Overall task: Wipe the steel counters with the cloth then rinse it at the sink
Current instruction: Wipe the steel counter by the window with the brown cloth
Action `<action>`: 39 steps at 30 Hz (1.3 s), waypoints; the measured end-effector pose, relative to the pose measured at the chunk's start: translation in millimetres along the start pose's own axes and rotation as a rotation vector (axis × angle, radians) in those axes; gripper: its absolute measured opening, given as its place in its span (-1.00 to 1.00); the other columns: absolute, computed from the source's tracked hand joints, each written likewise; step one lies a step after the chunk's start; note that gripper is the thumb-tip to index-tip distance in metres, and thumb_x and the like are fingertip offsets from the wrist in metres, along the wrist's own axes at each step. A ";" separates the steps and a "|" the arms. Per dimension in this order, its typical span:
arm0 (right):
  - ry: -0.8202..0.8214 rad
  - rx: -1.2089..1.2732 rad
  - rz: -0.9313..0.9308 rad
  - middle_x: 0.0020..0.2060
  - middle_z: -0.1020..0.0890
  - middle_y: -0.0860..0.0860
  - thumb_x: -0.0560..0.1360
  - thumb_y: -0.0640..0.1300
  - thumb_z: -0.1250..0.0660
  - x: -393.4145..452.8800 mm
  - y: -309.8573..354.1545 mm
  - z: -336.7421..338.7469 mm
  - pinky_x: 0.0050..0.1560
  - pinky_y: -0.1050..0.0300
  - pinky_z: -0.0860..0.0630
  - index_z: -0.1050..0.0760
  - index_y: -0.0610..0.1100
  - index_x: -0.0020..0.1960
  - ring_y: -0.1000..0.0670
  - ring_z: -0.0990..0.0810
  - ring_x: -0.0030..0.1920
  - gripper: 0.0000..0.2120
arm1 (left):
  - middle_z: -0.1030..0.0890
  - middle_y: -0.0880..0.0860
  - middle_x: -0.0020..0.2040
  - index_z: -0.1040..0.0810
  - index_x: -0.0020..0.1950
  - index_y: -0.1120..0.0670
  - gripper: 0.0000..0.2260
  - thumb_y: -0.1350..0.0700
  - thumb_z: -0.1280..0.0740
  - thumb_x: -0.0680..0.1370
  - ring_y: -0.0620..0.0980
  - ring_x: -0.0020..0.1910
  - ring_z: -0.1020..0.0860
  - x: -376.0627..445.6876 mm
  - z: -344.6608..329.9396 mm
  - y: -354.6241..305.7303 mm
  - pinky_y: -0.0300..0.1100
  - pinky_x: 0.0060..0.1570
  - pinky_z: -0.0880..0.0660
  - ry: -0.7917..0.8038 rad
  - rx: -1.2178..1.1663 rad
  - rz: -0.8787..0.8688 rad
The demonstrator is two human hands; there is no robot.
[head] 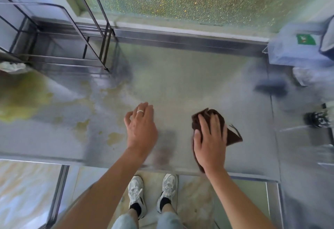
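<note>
Right hand (210,138) presses flat on the cloth (233,134), no grip; left hand (141,126) released. Yellow stains (81,125) (left of the cloth) on the counter (180,84) likely need firm, overlapping passes.

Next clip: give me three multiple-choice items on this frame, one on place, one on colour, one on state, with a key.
1. Where does the cloth lie?
A. on the steel counter
B. on the floor
C. on the wire rack

2. What colour is the cloth?
A. white
B. brown
C. blue

3. What is the left hand doing?
A. gripping the cloth
B. holding the rack
C. holding nothing

Key: 1 A, the right hand presses it flat on the counter; 2 B, dark brown fabric shows around the fingers; 3 C, its loosely curled fingers are empty.
</note>
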State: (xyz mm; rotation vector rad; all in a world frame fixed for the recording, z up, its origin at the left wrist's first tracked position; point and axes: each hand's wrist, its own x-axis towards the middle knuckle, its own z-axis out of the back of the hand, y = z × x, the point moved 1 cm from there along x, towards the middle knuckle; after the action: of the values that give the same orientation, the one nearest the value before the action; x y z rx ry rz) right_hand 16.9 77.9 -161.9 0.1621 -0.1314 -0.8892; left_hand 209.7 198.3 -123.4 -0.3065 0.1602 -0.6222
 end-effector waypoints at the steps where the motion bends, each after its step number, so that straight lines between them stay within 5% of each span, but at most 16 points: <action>1: -0.011 -0.005 -0.040 0.54 -0.37 -0.21 0.68 -0.02 -0.11 -2.2 3.6 -1.6 0.59 -0.29 -0.13 -0.37 -0.04 0.55 -0.19 -0.27 0.58 -0.54 | -0.57 0.02 0.29 -0.57 0.19 0.06 -0.71 0.29 -0.33 0.50 0.02 0.36 -0.48 -1.5 -0.1 2.8 -0.01 0.32 -0.19 -0.008 -0.007 0.007; 5: -0.053 0.028 -0.179 0.55 -0.37 -0.21 0.70 0.00 -0.07 -16.3 43.2 -8.9 0.59 -0.31 -0.10 -0.36 -0.05 0.56 -0.20 -0.23 0.61 -0.54 | -0.59 0.01 0.28 -0.57 0.19 0.04 -0.69 0.30 -0.34 0.49 -0.01 0.36 -0.48 -7.0 1.4 18.3 -0.01 0.32 -0.19 -0.029 -0.037 0.018; 18: 0.044 0.050 -0.051 0.59 -0.28 -0.20 0.71 0.05 -0.04 -38.0 218.5 -42.2 0.61 -0.31 -0.02 -0.26 -0.04 0.62 -0.20 -0.14 0.64 -0.50 | -0.56 0.06 0.31 -0.50 0.27 0.07 -0.66 0.19 -0.38 0.50 0.04 0.36 -0.48 -19.7 26.5 99.6 0.02 0.34 -0.22 -0.016 -0.006 0.036; 23: 0.048 0.033 0.058 0.59 -0.26 -0.20 0.70 0.03 -0.07 -22.5 262.2 -59.5 0.59 -0.30 -0.10 -0.21 -0.05 0.62 -0.21 -0.16 0.63 -0.49 | -0.57 0.07 0.31 -0.51 0.30 0.08 -0.59 0.15 -0.01 0.55 0.05 0.36 -0.47 -15.1 38.6 102.4 0.06 0.33 -0.25 -0.037 -0.057 0.076; 27: 0.011 0.090 0.195 0.58 -0.32 -0.13 0.70 0.06 -0.14 2.0 268.0 -64.0 0.57 -0.18 -0.15 -0.28 -0.01 0.58 -0.10 -0.21 0.63 -0.53 | -0.58 0.04 0.28 -0.49 0.32 0.06 -0.67 0.25 -0.19 0.57 0.02 0.30 -0.51 -7.2 42.5 107.7 0.06 0.32 -0.27 -0.097 -0.049 0.108; 30: 0.004 0.127 0.264 0.55 -0.38 -0.09 0.66 0.03 -0.18 23.4 249.5 -58.9 0.50 -0.15 -0.25 -0.36 0.02 0.54 -0.05 -0.26 0.60 -0.55 | -0.58 0.05 0.25 -0.49 0.27 0.08 -0.71 0.20 -0.14 0.60 0.04 0.29 -0.52 -5.3 48.3 108.7 0.04 0.30 -0.28 -0.114 -0.050 0.105; 34: -0.050 0.066 0.051 0.55 -0.37 -0.13 0.66 -0.02 -0.16 54.7 198.8 -51.4 0.54 -0.25 -0.18 -0.36 0.00 0.55 -0.12 -0.30 0.57 -0.54 | -0.55 0.05 0.28 -0.47 0.31 0.09 -0.48 0.20 0.08 0.45 0.08 0.28 -0.51 -1.3 53.4 109.1 0.05 0.30 -0.25 -0.083 -0.054 0.109; 39: -0.056 0.052 0.031 0.57 -0.34 -0.15 0.68 0.00 -0.09 94.2 188.5 -54.5 0.60 -0.28 -0.09 -0.34 -0.04 0.56 -0.14 -0.21 0.62 -0.54 | -0.49 0.06 0.31 -0.43 0.35 0.10 -0.49 0.33 -0.11 0.40 0.08 0.32 -0.45 5.9 47.7 116.6 0.01 0.31 -0.20 -0.030 -0.022 0.154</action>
State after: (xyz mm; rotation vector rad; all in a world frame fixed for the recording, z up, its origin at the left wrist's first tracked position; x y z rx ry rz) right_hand 228.9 125.7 -174.2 0.1833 -0.2084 -0.8605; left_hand 289.6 295.6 -117.1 -0.3213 0.1608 -0.4633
